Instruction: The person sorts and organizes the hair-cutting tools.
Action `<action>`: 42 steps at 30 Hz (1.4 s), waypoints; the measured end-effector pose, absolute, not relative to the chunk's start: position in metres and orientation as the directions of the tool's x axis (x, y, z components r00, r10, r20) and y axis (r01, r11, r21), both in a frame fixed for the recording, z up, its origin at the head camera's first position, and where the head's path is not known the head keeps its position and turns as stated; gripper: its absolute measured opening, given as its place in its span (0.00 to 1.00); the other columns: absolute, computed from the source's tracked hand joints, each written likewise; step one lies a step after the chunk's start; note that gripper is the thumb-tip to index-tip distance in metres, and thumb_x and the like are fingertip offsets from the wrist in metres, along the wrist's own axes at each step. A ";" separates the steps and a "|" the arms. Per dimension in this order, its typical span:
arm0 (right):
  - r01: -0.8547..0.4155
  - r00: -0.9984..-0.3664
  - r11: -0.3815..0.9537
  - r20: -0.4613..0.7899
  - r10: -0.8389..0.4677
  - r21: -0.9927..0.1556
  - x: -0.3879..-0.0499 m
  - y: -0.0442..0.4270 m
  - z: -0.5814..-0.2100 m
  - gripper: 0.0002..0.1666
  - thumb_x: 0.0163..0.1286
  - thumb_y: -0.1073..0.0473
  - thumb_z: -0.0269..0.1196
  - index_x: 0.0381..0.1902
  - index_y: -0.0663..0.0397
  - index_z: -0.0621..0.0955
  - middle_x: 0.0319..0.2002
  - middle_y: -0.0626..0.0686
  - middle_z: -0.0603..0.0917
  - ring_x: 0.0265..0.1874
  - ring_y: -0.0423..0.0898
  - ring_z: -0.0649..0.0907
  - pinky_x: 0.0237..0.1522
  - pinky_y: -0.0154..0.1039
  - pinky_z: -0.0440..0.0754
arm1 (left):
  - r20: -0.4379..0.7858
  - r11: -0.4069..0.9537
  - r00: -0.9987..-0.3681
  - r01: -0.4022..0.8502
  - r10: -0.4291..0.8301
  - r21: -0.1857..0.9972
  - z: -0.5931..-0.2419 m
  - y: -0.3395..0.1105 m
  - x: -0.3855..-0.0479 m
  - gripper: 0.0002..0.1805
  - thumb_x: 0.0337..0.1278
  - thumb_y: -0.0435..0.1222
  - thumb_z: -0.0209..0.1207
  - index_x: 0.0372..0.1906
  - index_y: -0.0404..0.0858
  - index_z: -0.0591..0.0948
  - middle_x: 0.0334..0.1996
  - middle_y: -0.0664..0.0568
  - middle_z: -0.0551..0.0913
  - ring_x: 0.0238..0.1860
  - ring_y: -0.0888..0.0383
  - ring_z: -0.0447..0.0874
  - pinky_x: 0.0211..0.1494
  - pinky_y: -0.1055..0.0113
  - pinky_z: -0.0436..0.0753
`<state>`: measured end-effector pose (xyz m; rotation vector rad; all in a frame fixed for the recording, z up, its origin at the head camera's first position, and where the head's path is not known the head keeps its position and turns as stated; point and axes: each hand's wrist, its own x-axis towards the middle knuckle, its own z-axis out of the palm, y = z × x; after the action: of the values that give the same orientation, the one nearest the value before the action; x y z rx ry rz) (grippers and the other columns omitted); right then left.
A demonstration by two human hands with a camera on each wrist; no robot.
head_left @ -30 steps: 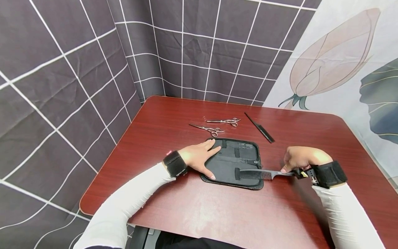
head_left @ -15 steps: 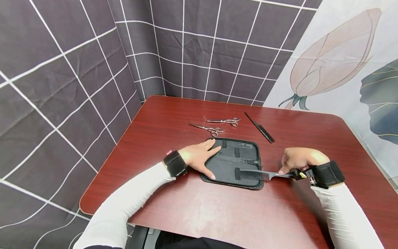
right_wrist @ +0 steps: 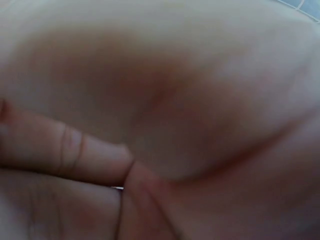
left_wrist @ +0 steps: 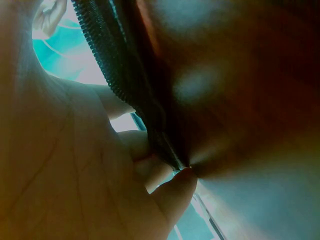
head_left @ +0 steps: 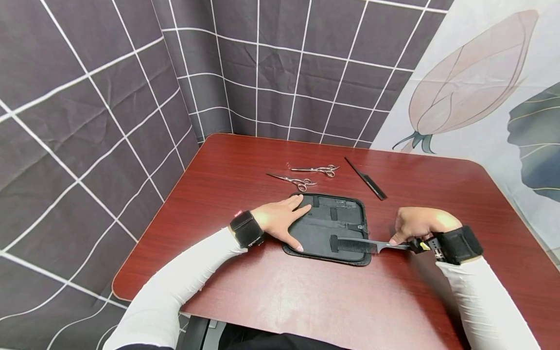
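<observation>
A black zippered case [head_left: 321, 236] lies spread flat on the table, its inner straps showing. My left hand [head_left: 282, 221] rests on the case's left side, fingers spread; in the left wrist view its fingers lie along the zipper edge [left_wrist: 107, 55]. With curled fingers my right hand [head_left: 415, 226] pinches the handle of a grey comb [head_left: 372, 246], to the right of the case. The comb's toothed part lies over the case's lower right, its tip under a black strap [head_left: 334, 243]. Only the curled fingers and palm [right_wrist: 150, 125] show in the right wrist view.
Two pairs of scissors, one nearer [head_left: 293, 182] and one farther [head_left: 317, 169], lie behind the case. A black comb [head_left: 366, 179] lies slantwise to their right. The red-brown table [head_left: 245, 165] meets a grey checked cloth [head_left: 280, 63] at the back.
My right hand has moved slightly left, and the comb's handle has come closer to the case as more of its teeth slide under the strap. My left hand stays put.
</observation>
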<state>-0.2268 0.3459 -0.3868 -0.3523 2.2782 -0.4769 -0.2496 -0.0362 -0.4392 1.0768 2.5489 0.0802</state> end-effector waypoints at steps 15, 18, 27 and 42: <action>-0.106 -0.670 0.888 -0.628 -0.396 -0.448 -0.225 0.344 -0.388 0.29 0.65 0.54 0.73 0.13 0.44 0.67 0.13 0.40 0.63 0.12 0.36 0.63 0.19 0.30 0.62 | -0.309 0.704 -0.639 0.684 0.704 0.190 -0.440 -0.036 -0.250 0.67 0.47 0.75 0.63 0.85 0.54 0.45 0.86 0.45 0.38 0.87 0.51 0.35 0.83 0.56 0.58; -0.091 -0.666 0.888 -0.635 -0.391 -0.451 -0.225 0.344 -0.389 0.29 0.65 0.54 0.73 0.13 0.44 0.67 0.13 0.40 0.63 0.12 0.36 0.63 0.19 0.30 0.61 | -0.313 0.706 -0.640 0.682 0.702 0.189 -0.440 -0.036 -0.250 0.67 0.47 0.76 0.63 0.85 0.54 0.45 0.86 0.45 0.37 0.87 0.52 0.34 0.83 0.56 0.59; -0.081 -0.665 0.893 -0.643 -0.380 -0.444 -0.227 0.343 -0.392 0.29 0.65 0.54 0.73 0.13 0.44 0.67 0.13 0.41 0.62 0.12 0.37 0.62 0.20 0.32 0.61 | -0.313 0.708 -0.642 0.682 0.700 0.184 -0.441 -0.036 -0.250 0.67 0.47 0.76 0.63 0.85 0.54 0.45 0.86 0.45 0.37 0.87 0.52 0.34 0.84 0.56 0.58; -0.118 -0.677 0.889 -0.619 -0.398 -0.442 -0.224 0.339 -0.390 0.27 0.64 0.53 0.74 0.13 0.46 0.70 0.13 0.41 0.64 0.12 0.37 0.63 0.20 0.32 0.62 | -0.320 0.710 -0.641 0.678 0.698 0.190 -0.439 -0.036 -0.249 0.67 0.46 0.76 0.63 0.85 0.54 0.44 0.86 0.45 0.37 0.86 0.52 0.34 0.84 0.55 0.57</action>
<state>-0.2244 0.3387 -0.3902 -0.3682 2.2944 -0.4772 -0.2492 -0.0355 -0.4391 1.0688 2.5479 0.0734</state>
